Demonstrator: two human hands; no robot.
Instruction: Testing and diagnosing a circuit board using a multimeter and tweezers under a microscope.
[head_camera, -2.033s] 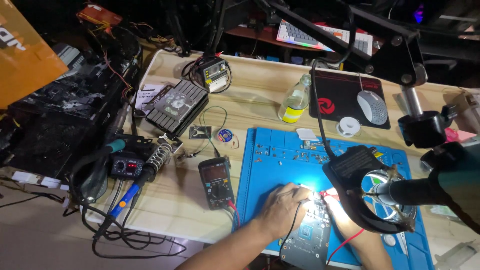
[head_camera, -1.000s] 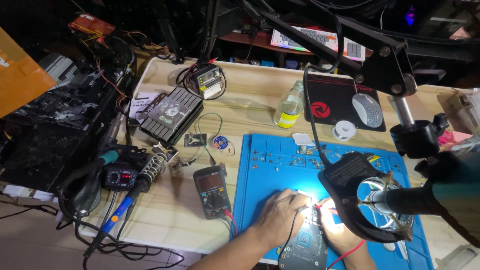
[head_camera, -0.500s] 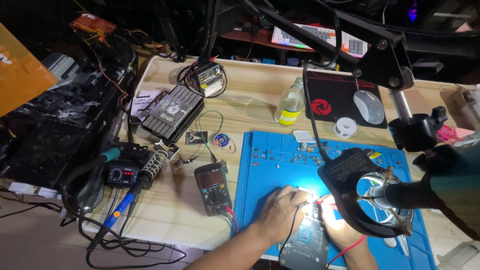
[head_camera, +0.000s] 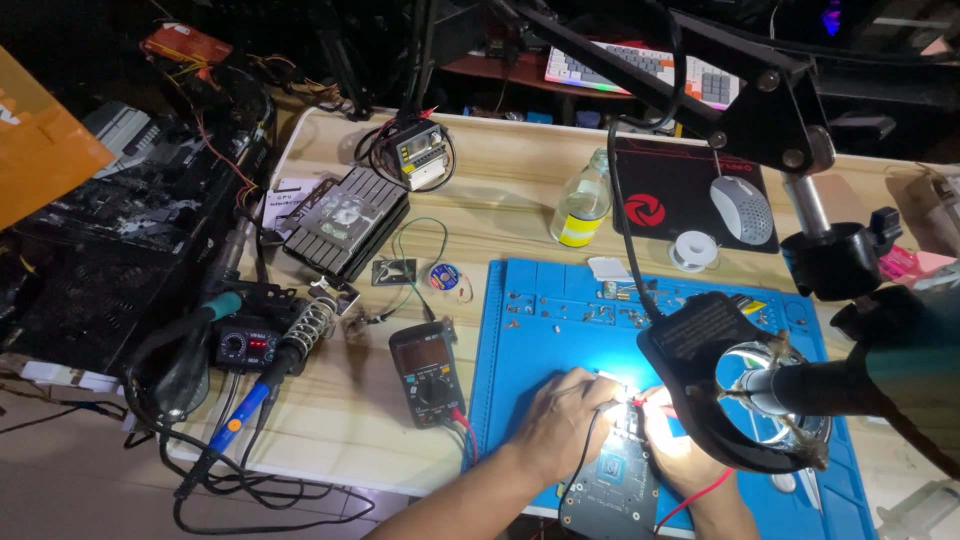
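Both forearms are bare, with no sleeve, watch or glove in view. The left hand (head_camera: 562, 418) shows its back and knuckles, while the right hand (head_camera: 675, 448) is partly washed out by bright lamp glare, so its fingers are hard to make out.

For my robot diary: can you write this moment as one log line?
left hand: black probe on circuit board | right hand: red probe | blue mat | multimeter beside

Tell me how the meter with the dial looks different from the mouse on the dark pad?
The meter is a dark, boxy rectangle with a screen and dial; the mouse is pale grey and rounded. The meter lies on bare wood near the left hand, with red and black leads plugged in; the mouse sits far back on a black pad. Both rest flat on the desk.
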